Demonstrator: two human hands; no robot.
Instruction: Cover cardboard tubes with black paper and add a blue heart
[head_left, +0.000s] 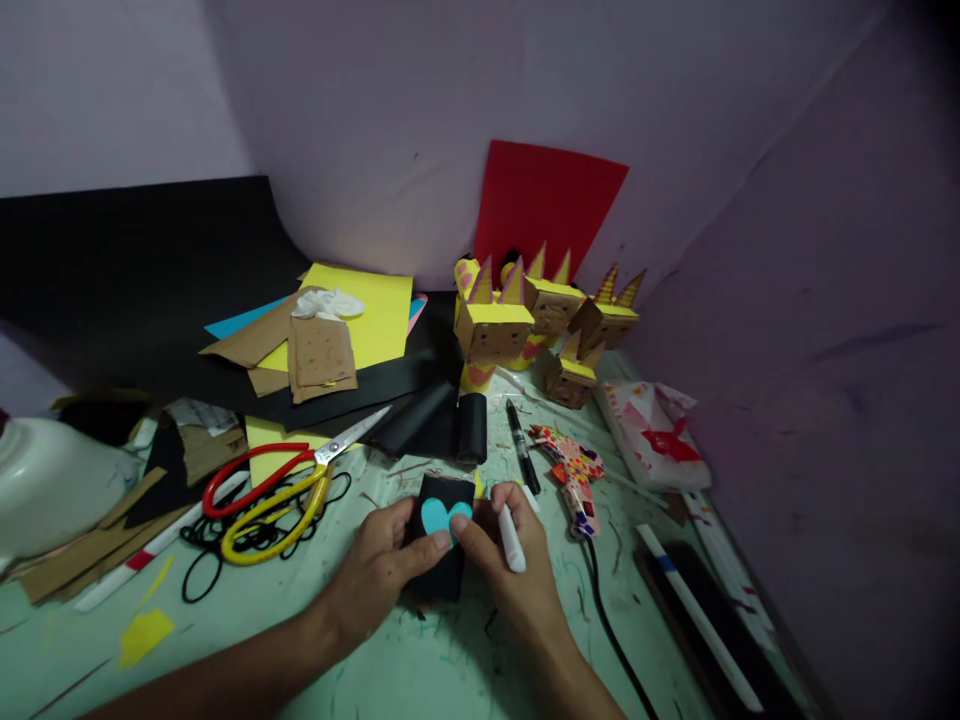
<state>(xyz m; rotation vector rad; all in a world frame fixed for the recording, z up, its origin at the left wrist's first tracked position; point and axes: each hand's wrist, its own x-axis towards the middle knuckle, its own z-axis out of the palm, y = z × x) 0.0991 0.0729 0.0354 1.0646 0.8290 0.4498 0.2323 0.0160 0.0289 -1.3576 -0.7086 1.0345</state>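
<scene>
Between my hands is a small black paper-covered box (441, 580) with two light-blue rounded paper pieces (435, 515) on its face, together resembling a heart. My left hand (379, 560) grips the box from the left, its thumb on the lower edge of the blue shape. From the other side, my right hand (517, 560) presses its thumb on the right blue piece. A white pen-like stick (511, 540), perhaps a marker, is tucked in the fingers of that same hand. The far side of the box and the fingertips behind it are hidden.
Red-and-yellow scissors (322, 455) lie left on black cord. Beyond the box are a black pen (521, 445), a patterned glue gun (574, 475) with its cable, and several cardboard heads with yellow horns (495, 330). A white bottle (60, 480) stands far left.
</scene>
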